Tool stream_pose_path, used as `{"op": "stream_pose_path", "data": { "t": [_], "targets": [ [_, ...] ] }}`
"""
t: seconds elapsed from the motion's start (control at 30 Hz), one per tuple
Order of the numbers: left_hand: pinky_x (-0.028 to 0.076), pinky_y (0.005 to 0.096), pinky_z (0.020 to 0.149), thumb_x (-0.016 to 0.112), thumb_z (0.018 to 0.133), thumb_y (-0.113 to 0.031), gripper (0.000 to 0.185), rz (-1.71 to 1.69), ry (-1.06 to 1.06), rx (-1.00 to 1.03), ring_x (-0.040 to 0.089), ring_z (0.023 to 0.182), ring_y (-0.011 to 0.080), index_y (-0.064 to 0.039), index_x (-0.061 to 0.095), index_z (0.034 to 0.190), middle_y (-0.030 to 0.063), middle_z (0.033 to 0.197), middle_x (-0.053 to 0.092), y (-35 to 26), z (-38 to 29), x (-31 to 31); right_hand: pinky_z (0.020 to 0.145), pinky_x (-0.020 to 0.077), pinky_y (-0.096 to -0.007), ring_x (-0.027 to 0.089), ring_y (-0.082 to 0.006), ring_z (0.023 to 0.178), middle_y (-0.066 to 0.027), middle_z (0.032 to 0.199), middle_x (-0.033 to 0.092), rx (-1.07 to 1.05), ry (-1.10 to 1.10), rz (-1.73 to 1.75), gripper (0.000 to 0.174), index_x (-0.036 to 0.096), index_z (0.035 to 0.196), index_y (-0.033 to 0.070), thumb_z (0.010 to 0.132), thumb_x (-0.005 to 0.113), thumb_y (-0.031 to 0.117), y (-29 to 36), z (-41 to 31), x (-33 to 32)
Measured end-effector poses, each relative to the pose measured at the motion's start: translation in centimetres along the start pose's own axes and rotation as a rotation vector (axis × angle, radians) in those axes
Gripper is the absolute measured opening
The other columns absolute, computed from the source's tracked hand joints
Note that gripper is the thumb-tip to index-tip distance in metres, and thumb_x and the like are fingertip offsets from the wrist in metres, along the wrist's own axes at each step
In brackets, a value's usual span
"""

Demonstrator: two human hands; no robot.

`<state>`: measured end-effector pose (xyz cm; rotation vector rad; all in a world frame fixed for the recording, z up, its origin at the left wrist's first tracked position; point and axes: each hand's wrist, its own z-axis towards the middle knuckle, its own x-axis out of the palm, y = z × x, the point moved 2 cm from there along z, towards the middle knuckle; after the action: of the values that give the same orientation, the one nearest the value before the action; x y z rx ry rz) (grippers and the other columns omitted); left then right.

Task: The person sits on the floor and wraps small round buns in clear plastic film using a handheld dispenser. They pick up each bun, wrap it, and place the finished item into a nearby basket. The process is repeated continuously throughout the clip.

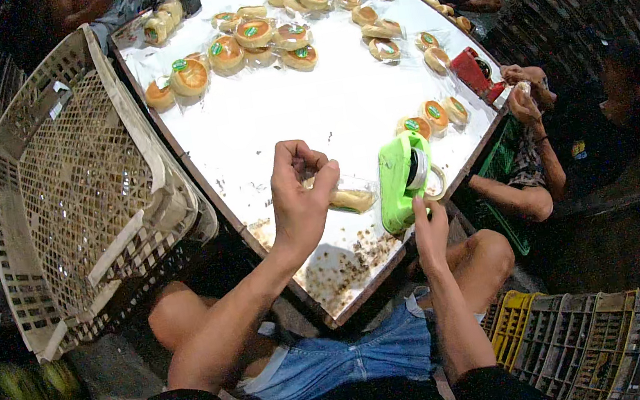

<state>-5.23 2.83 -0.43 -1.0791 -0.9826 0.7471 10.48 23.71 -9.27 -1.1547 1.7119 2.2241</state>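
My left hand is over the near part of the white tabletop, its thumb and fingers closed on the clear plastic wrap of a round, flat pastry. The pastry is tilted on its edge, and the hand partly hides it. Just to its right stands a bright green tape dispenser with a tape roll on it. The fingertips of my right hand are at the dispenser's near right edge; whether they pinch the tape or the dispenser cannot be told.
Wrapped pastries with green stickers lie in groups across the far half. Several more are beyond the dispenser. A red tape dispenser is by another person's hands. Plastic crates stand left and lower right.
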Motion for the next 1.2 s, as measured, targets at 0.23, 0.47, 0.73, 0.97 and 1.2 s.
{"op": "stream_pose_path", "data": {
  "t": [0.23, 0.47, 0.73, 0.97, 1.2],
  "targets": [
    [0.047, 0.0278, 0.073, 0.067, 0.087, -0.004, 0.022, 0.106, -0.004, -0.007, 0.052, 0.076, 0.0102, -0.004, 0.046, 0.094, 0.0025, 0.083, 0.054, 2.5, -0.4, 0.1, 0.079, 0.0452, -0.0381, 0.06, -0.0253, 0.088, -0.0153, 0.093, 0.065, -0.07, -0.052, -0.053, 0.036, 0.068, 0.089, -0.006, 0.095, 0.062, 0.029, -1.2, -0.6, -1.4],
    [0.048, 0.028, 0.072, 0.065, 0.089, -0.005, 0.021, 0.213, 0.01, -0.081, 0.055, 0.081, 0.0114, -0.005, 0.048, 0.101, 0.0034, 0.089, 0.054, 5.7, 0.1, 0.2, 0.079, 0.0446, -0.0274, 0.056, -0.0124, 0.084, -0.0039, 0.084, 0.063, 0.198, 0.296, 0.372, 0.033, 0.066, 0.08, -0.003, 0.098, 0.062, 0.025, 0.8, -6.8, 2.3],
    [0.048, 0.0299, 0.069, 0.065, 0.087, -0.005, 0.019, 0.282, -0.105, 0.024, 0.052, 0.074, 0.0133, -0.002, 0.047, 0.092, 0.0037, 0.079, 0.05, 2.9, -1.5, 0.3, 0.089, 0.046, -0.0357, 0.056, -0.0222, 0.103, -0.0124, 0.11, 0.059, -0.197, 0.202, 0.667, 0.023, 0.059, 0.111, -0.001, 0.089, 0.064, 0.006, 13.2, -7.0, 5.1],
    [0.047, 0.0276, 0.069, 0.068, 0.089, -0.009, 0.021, 0.034, 0.251, -0.079, 0.054, 0.072, 0.011, -0.004, 0.048, 0.085, -0.0003, 0.078, 0.055, 1.8, -0.1, -0.2, 0.09, 0.0478, -0.0311, 0.058, -0.018, 0.105, -0.0107, 0.11, 0.059, 0.517, 0.802, 1.058, 0.03, 0.05, 0.118, 0.002, 0.091, 0.06, 0.014, 10.9, -5.2, 4.1],
    [0.051, 0.0347, 0.097, 0.074, 0.088, -0.027, 0.076, -0.027, 0.255, -0.407, 0.058, 0.116, 0.0264, 0.006, 0.033, 0.144, 0.0219, 0.131, 0.052, 7.0, 5.4, 2.3, 0.113, 0.0311, -0.0423, 0.041, -0.0311, 0.134, -0.0212, 0.135, 0.048, -0.13, 0.202, 0.404, 0.028, 0.064, 0.117, 0.002, 0.095, 0.061, 0.019, 10.3, 1.0, 4.0]
  ]
}}
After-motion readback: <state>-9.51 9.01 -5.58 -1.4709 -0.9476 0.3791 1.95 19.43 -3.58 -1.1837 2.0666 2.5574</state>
